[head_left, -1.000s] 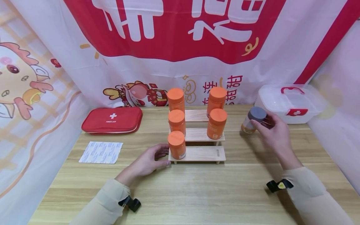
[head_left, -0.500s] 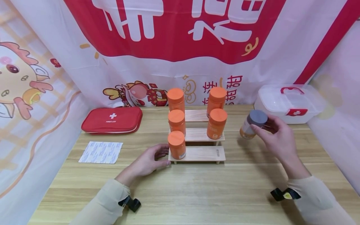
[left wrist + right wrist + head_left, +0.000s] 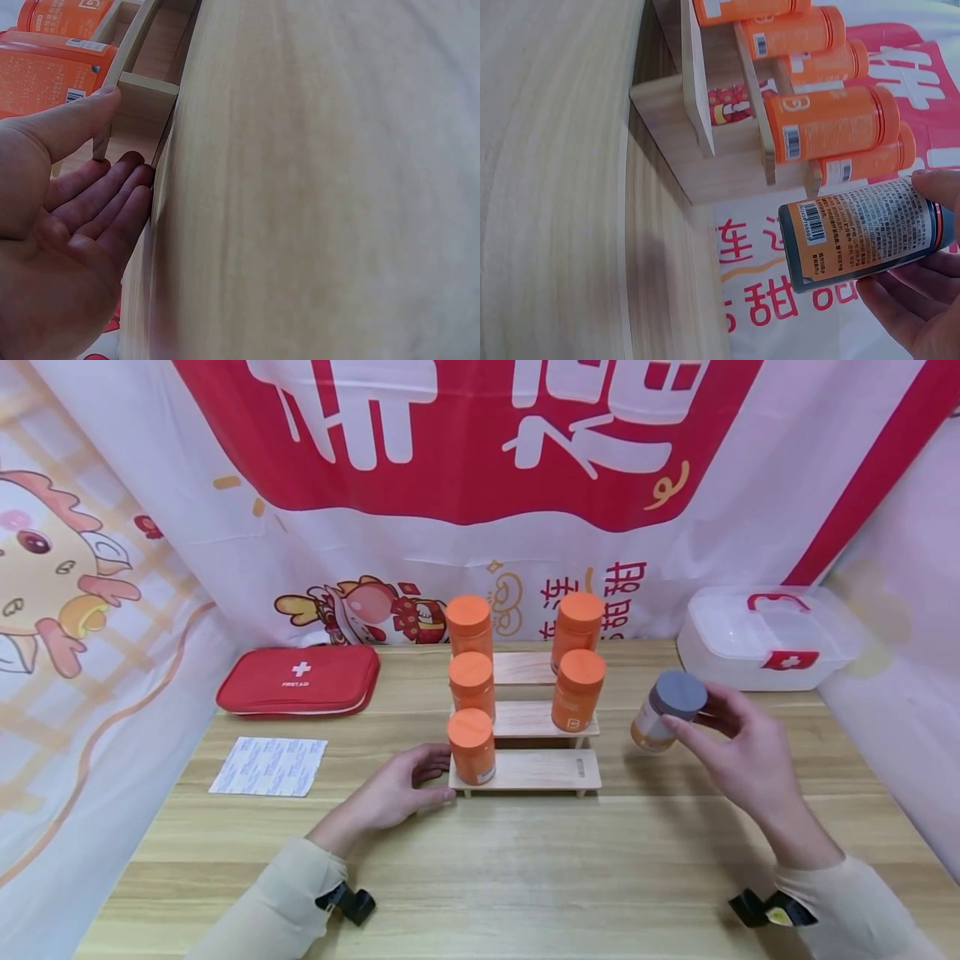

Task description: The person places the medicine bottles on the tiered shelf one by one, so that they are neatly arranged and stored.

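My right hand [image 3: 738, 752] grips a grey-lidded supplement bottle [image 3: 654, 722] near its lid, thumb on one side and fingers on the other. The bottle tilts in the air, right of a three-step wooden shelf [image 3: 536, 770]; its white-and-orange label [image 3: 855, 229] shows in the right wrist view. At the shelf's left end, my left hand [image 3: 390, 789] lies with thumb at the lowest step's edge and fingers [image 3: 112, 199] fairly straight beside the shelf. Orange bottles stand on every step: one on the lowest, at left [image 3: 472, 752], two on the middle, two on the top.
A red first-aid pouch [image 3: 300, 681] lies at the back left, with a white printed packet [image 3: 270, 767] in front of it. A clear-lidded white first-aid box [image 3: 765, 643] stands at the back right. Behind the wooden table [image 3: 525, 877] hangs a printed cloth [image 3: 420, 552].
My right hand has brought the grey-lidded bottle nearer to me and slightly left, tilting it more. The left hand and the shelf have stayed in place.
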A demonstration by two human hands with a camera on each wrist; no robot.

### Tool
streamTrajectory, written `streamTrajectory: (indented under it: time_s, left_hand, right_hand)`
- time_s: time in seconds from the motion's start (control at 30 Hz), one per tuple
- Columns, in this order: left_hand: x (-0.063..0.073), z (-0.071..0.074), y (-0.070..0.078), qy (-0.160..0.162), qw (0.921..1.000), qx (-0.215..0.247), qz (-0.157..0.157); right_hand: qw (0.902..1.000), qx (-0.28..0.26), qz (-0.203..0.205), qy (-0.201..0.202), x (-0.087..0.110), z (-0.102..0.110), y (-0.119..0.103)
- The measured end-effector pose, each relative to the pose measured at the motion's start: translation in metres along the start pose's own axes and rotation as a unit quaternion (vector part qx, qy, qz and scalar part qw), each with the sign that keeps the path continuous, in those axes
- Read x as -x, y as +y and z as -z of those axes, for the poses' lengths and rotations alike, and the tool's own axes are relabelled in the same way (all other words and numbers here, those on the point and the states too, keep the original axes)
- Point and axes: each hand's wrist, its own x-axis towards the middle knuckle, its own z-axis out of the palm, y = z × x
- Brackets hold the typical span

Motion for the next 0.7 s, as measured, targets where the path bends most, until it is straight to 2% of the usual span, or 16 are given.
streamTrajectory:
  time_s: [0.43,0.7]
  left_hand:
    - [0.000,-0.003,0.001,0.013,0.9998,-0.008,-0.009]
    - [0.000,-0.003,0.001,0.011,0.9998,-0.011,-0.009]
  right_hand:
    - [0.9993,-0.024,0.023,-0.020,0.015,-0.005,-0.014]
    - [0.9966,-0.048,0.057,-0.036,0.021,-0.013,-0.022]
